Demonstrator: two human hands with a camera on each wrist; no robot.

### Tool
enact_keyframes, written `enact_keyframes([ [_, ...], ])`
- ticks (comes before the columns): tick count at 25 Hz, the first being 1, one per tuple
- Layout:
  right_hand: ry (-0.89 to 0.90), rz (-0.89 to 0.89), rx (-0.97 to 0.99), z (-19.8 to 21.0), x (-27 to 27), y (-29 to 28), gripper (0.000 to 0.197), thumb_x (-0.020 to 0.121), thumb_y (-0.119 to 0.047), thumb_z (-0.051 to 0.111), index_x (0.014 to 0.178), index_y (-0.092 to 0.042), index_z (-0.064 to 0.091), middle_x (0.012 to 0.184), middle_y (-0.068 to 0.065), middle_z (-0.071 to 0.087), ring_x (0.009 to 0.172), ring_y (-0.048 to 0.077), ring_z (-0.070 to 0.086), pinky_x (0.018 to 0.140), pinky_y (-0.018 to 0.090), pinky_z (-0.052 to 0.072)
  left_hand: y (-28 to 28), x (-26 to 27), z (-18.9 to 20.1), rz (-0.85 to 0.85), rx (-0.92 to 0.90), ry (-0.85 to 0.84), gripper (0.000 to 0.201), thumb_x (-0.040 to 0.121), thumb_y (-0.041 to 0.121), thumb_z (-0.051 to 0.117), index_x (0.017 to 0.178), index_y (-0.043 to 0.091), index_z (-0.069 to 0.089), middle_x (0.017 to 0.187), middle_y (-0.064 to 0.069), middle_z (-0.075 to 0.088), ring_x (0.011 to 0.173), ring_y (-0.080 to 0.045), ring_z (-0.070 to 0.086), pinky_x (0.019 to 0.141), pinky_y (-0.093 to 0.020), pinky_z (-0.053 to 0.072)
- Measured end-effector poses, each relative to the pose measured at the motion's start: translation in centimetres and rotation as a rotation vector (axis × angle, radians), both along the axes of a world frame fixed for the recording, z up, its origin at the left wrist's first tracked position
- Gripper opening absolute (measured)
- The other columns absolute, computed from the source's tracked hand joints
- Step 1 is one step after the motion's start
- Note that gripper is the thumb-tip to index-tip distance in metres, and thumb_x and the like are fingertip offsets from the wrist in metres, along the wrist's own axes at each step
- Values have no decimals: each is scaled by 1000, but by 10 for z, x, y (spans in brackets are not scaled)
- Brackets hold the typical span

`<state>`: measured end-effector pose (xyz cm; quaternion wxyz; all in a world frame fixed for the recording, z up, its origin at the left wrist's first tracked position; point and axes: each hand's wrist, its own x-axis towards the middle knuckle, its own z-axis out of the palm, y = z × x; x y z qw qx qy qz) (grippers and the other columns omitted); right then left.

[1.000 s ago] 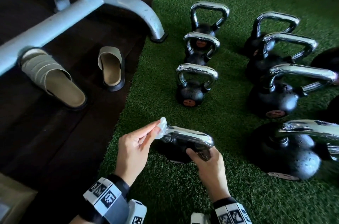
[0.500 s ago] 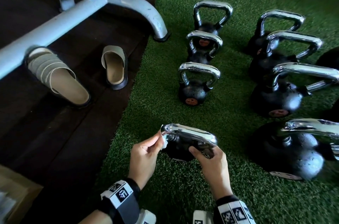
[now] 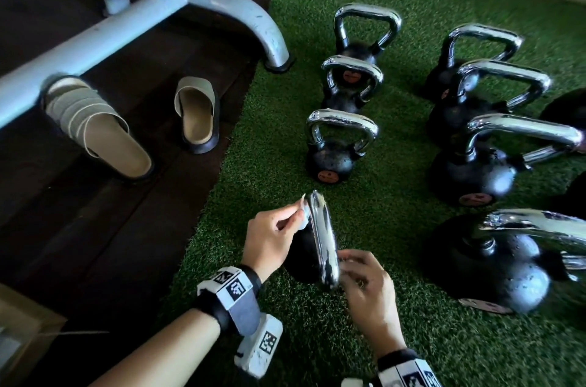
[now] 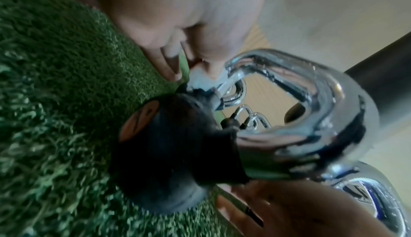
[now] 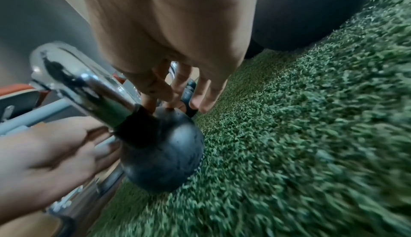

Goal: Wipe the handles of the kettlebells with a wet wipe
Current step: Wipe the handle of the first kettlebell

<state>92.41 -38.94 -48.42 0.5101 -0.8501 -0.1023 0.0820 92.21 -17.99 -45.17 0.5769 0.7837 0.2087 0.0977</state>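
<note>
On the green turf (image 3: 396, 206) a small black kettlebell (image 4: 169, 153) sits between my hands, its chrome handle (image 3: 322, 240) running front to back. My left hand (image 3: 276, 234) pinches a white wet wipe (image 3: 302, 212) against the far end of that handle; the left wrist view shows the wet wipe (image 4: 200, 77) at the handle's base. My right hand (image 3: 364, 278) curls round the handle's near end, its fingers (image 5: 169, 89) reaching the top of the kettlebell's body (image 5: 162, 153).
Three small kettlebells (image 3: 341, 145) stand in a row beyond, and larger kettlebells (image 3: 475, 171) line the right side. A grey machine frame (image 3: 158, 15) and two slippers (image 3: 196, 114) occupy the dark floor on the left. A cardboard box (image 3: 19, 323) sits at bottom left.
The kettlebell has turned about a quarter turn, so its handle now runs front to back instead of across. My left hand has followed with the wipe to the far end.
</note>
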Motion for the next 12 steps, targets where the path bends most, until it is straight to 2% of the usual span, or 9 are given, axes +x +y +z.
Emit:
enact_keyframes([
  [2,130,-4,169,4,8,8,42,88,-17,78,119,-45,71,128,-18,67,116,7,66,94,38,58,4,-2,3,-43,6,43,26,98,30,68,121,21,75,115,18,73,106,15,64,93,-6,48],
  [4,316,12,296,5,11,18,57,88,-29,78,141,-35,58,138,-12,65,125,6,63,107,40,51,7,-7,-1,-41,140,59,26,96,30,69,119,19,76,118,12,74,108,14,63,96,-7,47],
  [7,445,-19,376,2,12,24,64,84,-31,75,145,-24,56,133,-4,69,122,11,66,111,46,49,3,-6,-2,-1,198,51,22,94,27,73,113,16,79,114,6,76,104,6,68,96,-18,54],
  [9,480,-44,381,0,13,23,59,88,-30,77,143,-24,58,133,-4,69,122,10,66,111,45,49,-4,-5,6,45,126,-19,21,93,25,74,112,16,79,112,6,77,103,2,71,94,-21,56],
  [12,472,-54,382,1,13,22,51,94,-23,74,142,-25,59,134,-7,69,122,6,65,110,41,50,-8,0,15,98,-41,-90,24,94,21,74,115,10,78,112,2,78,103,-1,72,96,-25,57],
])
